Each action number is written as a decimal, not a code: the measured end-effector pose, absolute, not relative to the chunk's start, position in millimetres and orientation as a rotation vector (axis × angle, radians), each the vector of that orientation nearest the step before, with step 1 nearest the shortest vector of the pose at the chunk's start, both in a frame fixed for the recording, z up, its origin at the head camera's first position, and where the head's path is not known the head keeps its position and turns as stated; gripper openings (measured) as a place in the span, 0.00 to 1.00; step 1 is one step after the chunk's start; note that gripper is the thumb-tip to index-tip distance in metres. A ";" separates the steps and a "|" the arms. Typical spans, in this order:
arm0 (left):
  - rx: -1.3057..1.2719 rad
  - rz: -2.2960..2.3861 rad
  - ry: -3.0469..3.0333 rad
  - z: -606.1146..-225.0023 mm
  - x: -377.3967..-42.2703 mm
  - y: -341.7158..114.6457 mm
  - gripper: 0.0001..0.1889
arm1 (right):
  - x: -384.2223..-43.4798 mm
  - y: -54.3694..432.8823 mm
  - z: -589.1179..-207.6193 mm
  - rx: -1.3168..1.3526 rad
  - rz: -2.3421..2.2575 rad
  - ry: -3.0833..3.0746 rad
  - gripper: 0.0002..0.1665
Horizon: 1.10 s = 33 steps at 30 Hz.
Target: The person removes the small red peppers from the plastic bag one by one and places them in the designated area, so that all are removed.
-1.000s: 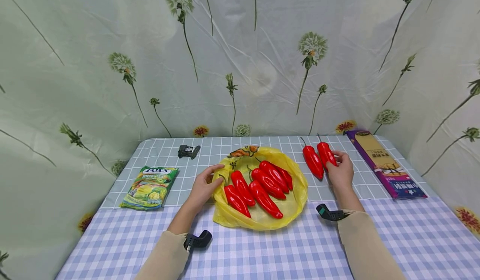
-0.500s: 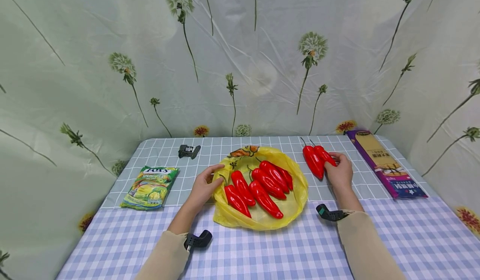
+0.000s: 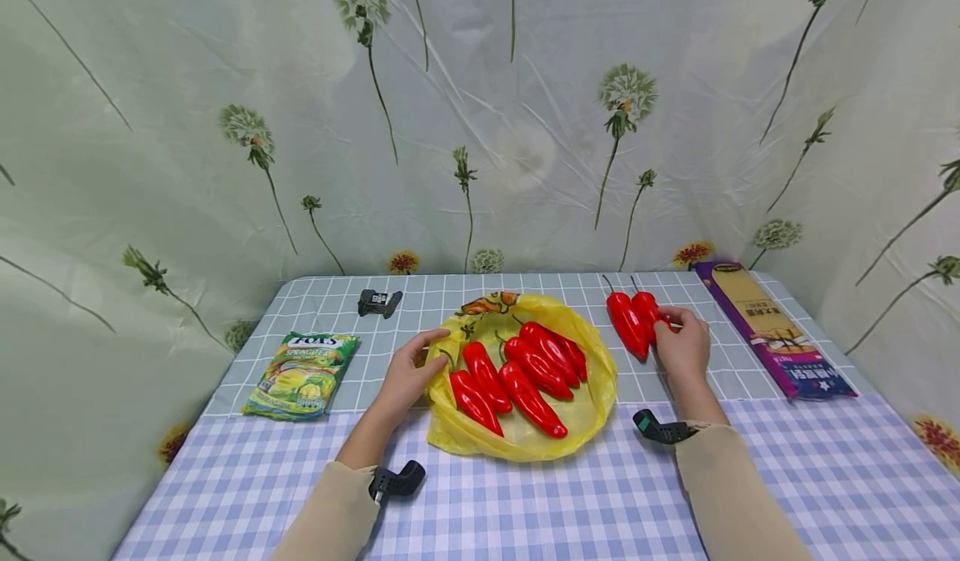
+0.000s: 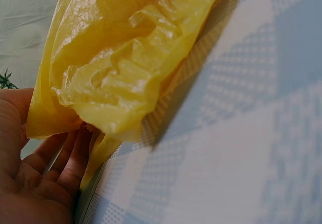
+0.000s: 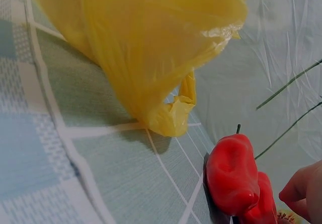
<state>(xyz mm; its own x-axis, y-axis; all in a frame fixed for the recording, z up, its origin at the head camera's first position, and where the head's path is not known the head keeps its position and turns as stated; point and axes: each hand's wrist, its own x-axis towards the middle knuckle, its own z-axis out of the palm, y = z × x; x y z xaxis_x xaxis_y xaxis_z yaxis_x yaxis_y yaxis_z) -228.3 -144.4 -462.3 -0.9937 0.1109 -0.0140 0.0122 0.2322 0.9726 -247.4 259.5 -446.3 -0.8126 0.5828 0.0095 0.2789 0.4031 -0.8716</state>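
Note:
A yellow plastic bag (image 3: 450, 423) lies spread open mid-table with several red peppers (image 3: 532, 398) in it. My left hand (image 3: 405, 378) holds the bag's left edge; in the left wrist view the plastic (image 4: 115, 73) passes between thumb and fingers. Right of the bag, two red peppers lie side by side, stems pointing away: a left pepper (image 3: 627, 326) and a right pepper (image 3: 646, 307). My right hand (image 3: 684, 346) is at the right pepper's near right side. In the right wrist view, a small gap shows between my fingertips (image 5: 297, 191) and that pepper (image 5: 265, 201).
A green candy packet (image 3: 303, 378) lies at the left, with a small black object (image 3: 378, 303) behind it. A long purple-and-gold package (image 3: 772, 328) lies along the right side. A patterned curtain (image 3: 517, 127) hangs behind the table.
The right pepper was gripped in my right hand, tilted toward the left pepper half a second ago, and now lies straighter beside it. My right fingers have eased off it. The left hand stays put.

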 end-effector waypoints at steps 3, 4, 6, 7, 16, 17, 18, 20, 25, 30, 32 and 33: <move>0.121 1.894 2.401 -462.1 -227.6 -144.4 0.21 | -247.9 259.5 -446.3 -0.748 1.348 -2.344 0.24; 0.118 1.893 2.401 -462.1 -227.4 -144.5 0.21 | -247.8 259.2 -445.8 -0.745 1.343 -2.338 0.24; 0.110 1.890 2.399 -462.1 -227.0 -144.8 0.21 | -247.9 258.3 -444.4 -0.738 1.336 -2.326 0.23; 0.109 1.891 2.398 -462.1 -226.9 -145.0 0.21 | -248.1 257.9 -443.6 -0.740 1.334 -2.325 0.24; 0.108 1.889 2.405 -463.2 -227.1 -146.2 0.22 | -246.2 250.5 -430.1 -0.753 1.412 -2.331 0.25; 0.111 1.885 2.410 -463.2 -226.9 -146.2 0.22 | -246.4 250.2 -429.2 -0.747 1.415 -2.332 0.25; 0.112 1.882 2.412 -463.0 -226.8 -146.1 0.22 | -246.3 249.7 -428.2 -0.741 1.417 -2.337 0.25; 0.112 1.880 2.414 -462.6 -226.6 -145.9 0.22 | -245.9 247.6 -425.3 -0.721 1.417 -2.341 0.25; 0.111 1.877 2.412 -461.6 -227.1 -145.3 0.22 | -242.1 238.0 -412.0 -0.657 1.452 -2.359 0.25; 0.118 1.872 2.421 -461.6 -227.7 -145.1 0.22 | -237.2 227.5 -397.3 -0.571 1.519 -2.396 0.25; 0.118 1.867 2.423 -461.5 -227.8 -144.9 0.22 | -235.4 223.2 -392.6 -0.529 1.542 -2.411 0.25; 0.117 1.865 2.423 -461.4 -227.8 -144.9 0.22 | -234.5 221.0 -390.7 -0.510 1.547 -2.422 0.26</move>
<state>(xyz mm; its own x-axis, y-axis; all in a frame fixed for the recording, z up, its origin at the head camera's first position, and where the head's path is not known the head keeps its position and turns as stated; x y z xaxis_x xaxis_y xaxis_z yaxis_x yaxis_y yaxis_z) -227.8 -144.9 -461.4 -0.9937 0.1105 -0.0182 0.0107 0.2551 0.9668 -234.5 221.0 -390.7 -0.9150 0.4034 0.0006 0.1690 0.3845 -0.9075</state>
